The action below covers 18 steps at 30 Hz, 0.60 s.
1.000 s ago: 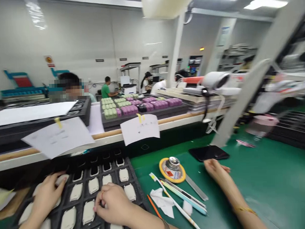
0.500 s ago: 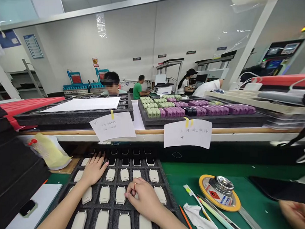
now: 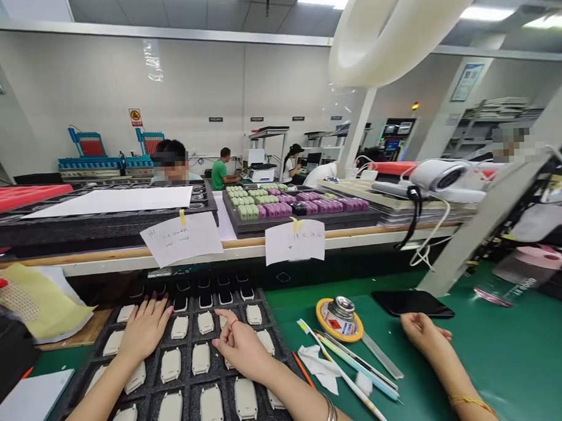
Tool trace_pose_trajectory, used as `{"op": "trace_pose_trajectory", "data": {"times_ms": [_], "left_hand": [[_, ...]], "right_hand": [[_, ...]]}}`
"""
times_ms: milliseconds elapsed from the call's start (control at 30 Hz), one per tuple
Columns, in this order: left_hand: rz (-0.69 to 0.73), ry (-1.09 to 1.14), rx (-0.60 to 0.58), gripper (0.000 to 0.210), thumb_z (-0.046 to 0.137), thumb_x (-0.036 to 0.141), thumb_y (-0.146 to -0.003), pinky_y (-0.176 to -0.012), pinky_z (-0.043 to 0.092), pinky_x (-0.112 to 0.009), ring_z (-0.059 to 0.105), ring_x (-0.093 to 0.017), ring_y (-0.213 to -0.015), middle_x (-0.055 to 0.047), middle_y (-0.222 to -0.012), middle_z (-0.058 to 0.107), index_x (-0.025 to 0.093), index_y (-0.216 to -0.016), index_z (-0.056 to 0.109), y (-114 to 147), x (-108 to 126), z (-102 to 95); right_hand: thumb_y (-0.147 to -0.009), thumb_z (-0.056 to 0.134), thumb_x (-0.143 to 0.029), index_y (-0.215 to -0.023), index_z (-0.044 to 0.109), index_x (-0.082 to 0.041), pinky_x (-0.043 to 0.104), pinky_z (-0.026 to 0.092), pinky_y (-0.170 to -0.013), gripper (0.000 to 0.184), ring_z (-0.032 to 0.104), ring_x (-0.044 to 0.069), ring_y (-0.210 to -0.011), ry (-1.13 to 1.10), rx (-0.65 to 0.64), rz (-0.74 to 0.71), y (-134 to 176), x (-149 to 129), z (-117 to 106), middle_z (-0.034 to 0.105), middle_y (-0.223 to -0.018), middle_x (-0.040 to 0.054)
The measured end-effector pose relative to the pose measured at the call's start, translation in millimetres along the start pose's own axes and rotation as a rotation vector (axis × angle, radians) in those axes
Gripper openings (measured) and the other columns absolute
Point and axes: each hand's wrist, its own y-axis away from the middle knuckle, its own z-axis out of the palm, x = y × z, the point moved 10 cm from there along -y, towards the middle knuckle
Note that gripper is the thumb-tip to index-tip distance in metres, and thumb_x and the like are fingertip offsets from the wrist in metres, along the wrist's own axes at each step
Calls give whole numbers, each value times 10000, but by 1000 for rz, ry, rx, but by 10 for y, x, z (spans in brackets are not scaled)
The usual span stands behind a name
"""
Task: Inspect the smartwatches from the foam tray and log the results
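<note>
A black foam tray holds rows of off-white smartwatch housings; those in the back rows show dark faces. My left hand lies with spread fingers over the tray's left back part, touching housings there. Over the right middle of the tray is my right hand, a red ring on one finger. Its index finger and thumb stand apart, and the other fingers curl beneath, partly hidden. Nothing shows between them. The hand covers part of a housing.
Right of the tray lie a toothbrush, a crumpled white cloth and a round metal-topped can. Another person's hand rests by a flat black object. A shelf edge with two paper notes crosses behind.
The view has turned right, bringing more of the other person's arm in. My right index finger has straightened away from the thumb. My left hand stays on the same tray area.
</note>
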Motion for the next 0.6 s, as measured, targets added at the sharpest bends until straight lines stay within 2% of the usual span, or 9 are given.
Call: {"op": "trace_pose_trajectory", "data": {"times_ms": [100, 167, 233, 300, 367, 400, 467, 533, 600], "left_hand": [[23, 0, -4, 562, 327, 398, -986, -1150, 269, -527, 404, -337, -1410, -199, -1507, 445, 124, -1457, 465, 59, 44, -17], [34, 5, -6, 577, 333, 430, -988, -1156, 261, -526, 409, -336, -1408, -198, -1495, 464, 130, -1465, 454, 96, 76, -38], [36, 12, -3, 594, 336, 467, -989, -1152, 256, -548, 407, -354, -1406, -211, -1491, 465, 143, -1476, 438, 120, 100, -69], [51, 25, 1, 600, 330, 500, -991, -1151, 237, -574, 383, -368, -1417, -212, -1502, 451, 178, -1489, 422, 128, 139, -102], [97, 50, -1, 586, 311, 521, -996, -1168, 203, -570, 336, -346, -1447, -169, -1527, 435, 232, -1495, 412, 125, 211, -122], [130, 67, -9, 567, 297, 518, -1002, -1181, 198, -544, 328, -315, -1455, -134, -1538, 430, 257, -1492, 416, 123, 257, -123], [192, 103, -26, 537, 276, 498, -1016, -1194, 219, -477, 346, -251, -1452, -78, -1535, 447, 275, -1476, 437, 124, 341, -113], [223, 132, -35, 529, 272, 485, -1023, -1188, 249, -453, 375, -228, -1437, -71, -1522, 469, 259, -1464, 454, 129, 387, -110], [224, 149, -33, 521, 286, 474, -1025, -1180, 265, -470, 395, -239, -1423, -92, -1509, 484, 239, -1456, 462, 135, 398, -125]], "right_hand": [[-814, 589, -153, -1458, 357, -173, 246, 484, -601, 685, 584, 135, -597, -112, 116, -25, -34, -46, -170, 633, -727, -38], [-861, 504, -183, -1537, 162, -208, 237, 487, -573, 758, 568, 125, -586, -176, 263, -46, -53, -90, -465, 629, -798, -25], [-915, 406, -245, -1553, 14, -237, 236, 479, -567, 748, 549, 119, -602, -209, 457, -56, -42, -114, -870, 612, -938, 18], [-964, 316, -309, -1546, 37, -250, 243, 469, -585, 648, 542, 119, -639, -202, 625, -55, -16, -115, -1230, 577, -1060, 54], [-994, 282, -334, -1498, 232, -232, 249, 473, -604, 517, 556, 124, -675, -160, 665, -41, -53, -97, -1376, 581, -1074, 63], [-1004, 301, -334, -1427, 366, -208, 252, 480, -610, 446, 565, 125, -677, -127, 631, -30, -104, -83, -1349, 598, -1036, 59], [-1012, 414, -341, -1221, 559, -168, 273, 513, -644, 308, 599, 130, -702, -39, 483, -7, -246, -48, -1122, 632, -958, 45], [-983, 547, -336, -1097, 624, -147, 330, 553, -734, 233, 646, 158, -812, 74, 296, 7, -394, -11, -779, 660, -989, 48], [-953, 618, -323, -1110, 635, -148, 407, 556, -847, 235, 653, 202, -975, 199, 129, 20, -531, 29, -474, 657, -1117, 69]]}}
